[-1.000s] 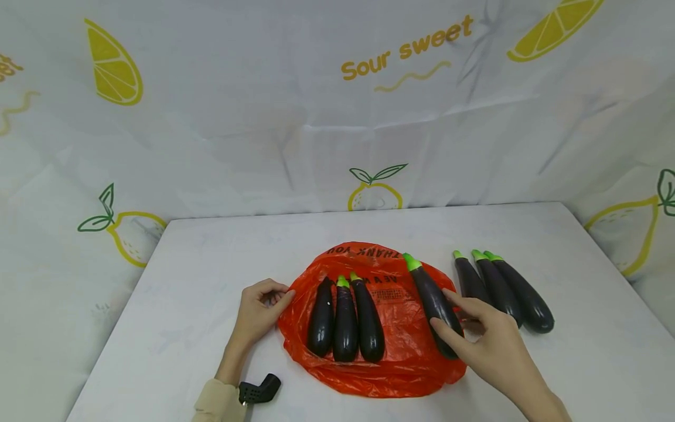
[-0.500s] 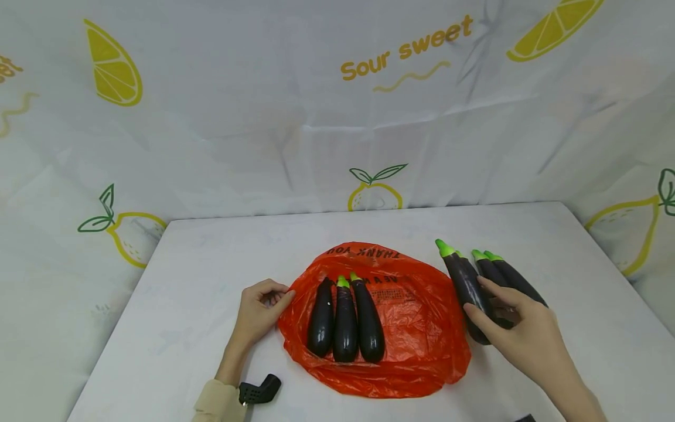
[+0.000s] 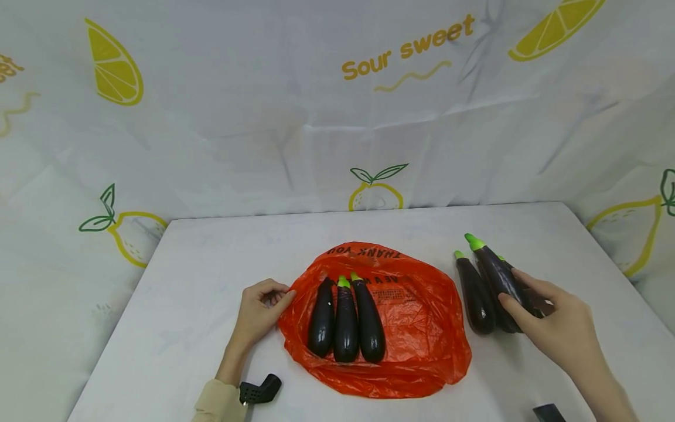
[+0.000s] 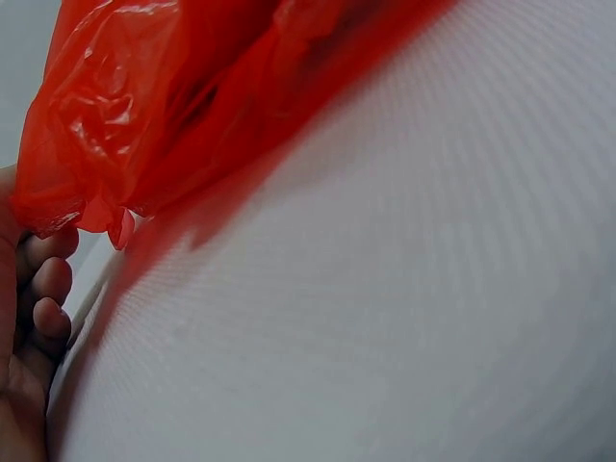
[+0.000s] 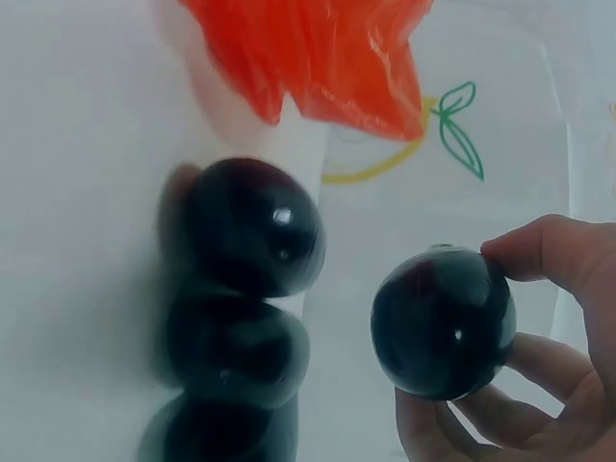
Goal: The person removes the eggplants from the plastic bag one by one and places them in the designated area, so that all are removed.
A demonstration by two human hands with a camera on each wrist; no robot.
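A red plastic bag [image 3: 422, 346] lies opened out mid-table, with three dark purple eggplants [image 3: 345, 322] side by side on it. My left hand [image 3: 262, 310] pinches the bag's left edge between thumb and fingers; the left wrist view shows the crumpled red film [image 4: 106, 115] at the fingertips. Right of the bag, my right hand [image 3: 561, 325] grips one green-tipped eggplant [image 3: 495, 269] by its thick end. In the right wrist view this held eggplant [image 5: 443, 322] is raised, apart from a row of three others. The row's nearest eggplant to the bag [image 5: 255, 226] shows fully; the held one partly covers the rest in the head view.
The white table [image 3: 211, 258] backs onto a hanging white cloth [image 3: 237, 117] with lemon prints. A black strap-like device [image 3: 261, 390] sits at the left wrist, and a dark piece [image 3: 548, 413] shows near the right wrist.
My right hand has carried the eggplant from over the bag's right side rightward to above the other eggplants. The left hand and the three eggplants on the bag stay put.
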